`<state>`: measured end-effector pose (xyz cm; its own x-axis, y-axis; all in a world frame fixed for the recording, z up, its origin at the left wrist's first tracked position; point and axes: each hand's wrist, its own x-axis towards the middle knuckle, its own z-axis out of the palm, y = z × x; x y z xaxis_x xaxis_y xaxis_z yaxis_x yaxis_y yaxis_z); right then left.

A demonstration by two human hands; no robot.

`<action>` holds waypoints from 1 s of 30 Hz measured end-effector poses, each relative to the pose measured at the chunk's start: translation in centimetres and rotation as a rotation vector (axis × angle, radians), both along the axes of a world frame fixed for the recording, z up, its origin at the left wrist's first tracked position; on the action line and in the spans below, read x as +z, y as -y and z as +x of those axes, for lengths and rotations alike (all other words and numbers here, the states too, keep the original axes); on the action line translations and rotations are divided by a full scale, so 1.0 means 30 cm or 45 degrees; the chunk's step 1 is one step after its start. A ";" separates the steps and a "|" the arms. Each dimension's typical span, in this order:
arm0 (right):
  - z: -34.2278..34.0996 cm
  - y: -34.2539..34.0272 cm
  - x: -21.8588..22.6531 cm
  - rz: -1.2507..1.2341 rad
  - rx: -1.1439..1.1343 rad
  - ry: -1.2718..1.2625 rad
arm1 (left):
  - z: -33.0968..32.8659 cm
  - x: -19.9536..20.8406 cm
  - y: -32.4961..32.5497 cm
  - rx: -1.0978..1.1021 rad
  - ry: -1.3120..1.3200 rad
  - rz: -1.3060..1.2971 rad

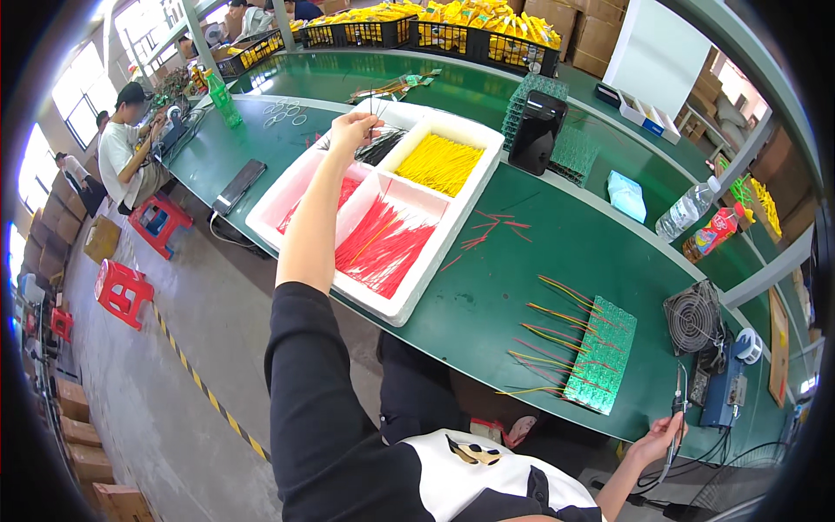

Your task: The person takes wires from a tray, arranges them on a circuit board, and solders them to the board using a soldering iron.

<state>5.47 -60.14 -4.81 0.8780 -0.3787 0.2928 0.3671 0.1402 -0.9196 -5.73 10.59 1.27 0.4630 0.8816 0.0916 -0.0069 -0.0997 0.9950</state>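
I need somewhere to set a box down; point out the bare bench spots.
Bare green bench lies between the tray and the circuit board, apart from stray wires. More lies between the phone and tray. Crowded around the fan.

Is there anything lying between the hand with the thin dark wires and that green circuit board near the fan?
Only loose red wire offcuts lie on the green table between the left hand holding the black wires and the circuit board. Nothing tall blocks the way.

Light: bright daylight from windows (83, 83) at upper left, washed out.
Shadows: soft, faint.
Edges: strong fisheye bend, black corners.
Focus: sharp centre, softer rim.
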 end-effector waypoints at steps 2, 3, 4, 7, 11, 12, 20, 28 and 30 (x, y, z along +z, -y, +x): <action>-0.004 -0.003 0.002 0.008 0.011 0.012 | 0.007 0.015 0.002 -0.005 0.025 -0.004; -0.006 -0.006 0.005 0.037 -0.018 0.004 | 0.004 0.019 0.007 -0.003 0.027 -0.004; -0.004 -0.009 0.006 0.068 -0.048 -0.003 | 0.003 0.024 0.014 0.005 0.019 -0.011; -0.001 0.000 -0.008 0.100 -0.050 0.010 | -0.004 0.023 0.014 0.007 0.038 -0.030; -0.007 0.001 -0.009 0.072 -0.040 0.031 | -0.005 0.012 0.003 0.031 0.106 -0.035; -0.009 -0.001 -0.007 0.061 -0.049 0.033 | -0.005 0.010 0.007 0.039 0.108 -0.028; -0.016 -0.006 0.002 0.041 -0.053 0.056 | -0.006 0.021 0.016 0.048 0.174 -0.028; -0.015 -0.002 -0.005 0.034 -0.020 0.056 | -0.007 0.016 0.014 0.069 0.238 -0.039; -0.021 -0.016 0.011 0.045 -0.032 0.046 | -0.008 0.006 -0.005 0.048 0.254 -0.023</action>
